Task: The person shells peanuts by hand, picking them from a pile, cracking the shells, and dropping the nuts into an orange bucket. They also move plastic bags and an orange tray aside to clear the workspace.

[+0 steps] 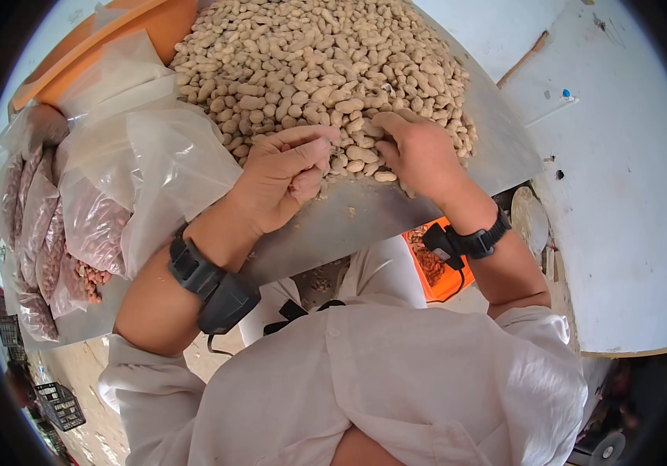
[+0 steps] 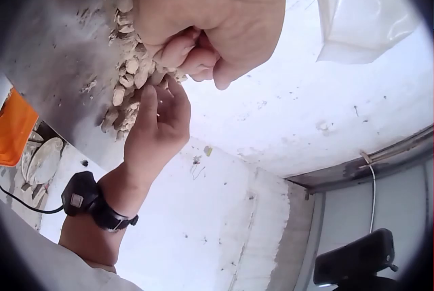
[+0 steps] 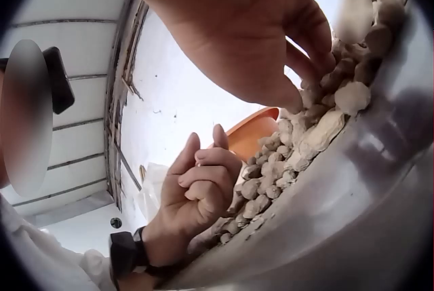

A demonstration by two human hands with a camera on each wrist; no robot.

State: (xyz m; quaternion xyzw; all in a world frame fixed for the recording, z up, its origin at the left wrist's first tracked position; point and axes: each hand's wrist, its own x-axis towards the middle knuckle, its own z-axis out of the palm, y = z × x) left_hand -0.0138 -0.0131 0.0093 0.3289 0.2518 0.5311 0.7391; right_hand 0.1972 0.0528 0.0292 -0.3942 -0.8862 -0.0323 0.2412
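Note:
A large heap of unshelled peanuts (image 1: 318,62) lies on a metal tabletop (image 1: 294,245). My left hand (image 1: 283,175) is raised at the near edge of the heap. Its lower fingers curl toward the palm, while the thumb and forefinger (image 3: 219,138) extend in the right wrist view. What the curled fingers may hide inside the palm, I cannot tell. My right hand (image 1: 424,155) reaches down onto the heap's near right side. Its thumb and bent fingers stand apart, with fingertips among the peanuts (image 3: 322,131) in the right wrist view.
At the left lie clear plastic bags (image 1: 96,221) of reddish shelled kernels, with loose kernels (image 1: 91,279) nearby. An orange basin (image 1: 108,46) stands behind them. Below the table's front edge, an orange container (image 1: 442,268) holds reddish pieces. A white wall (image 1: 613,194) borders the right side.

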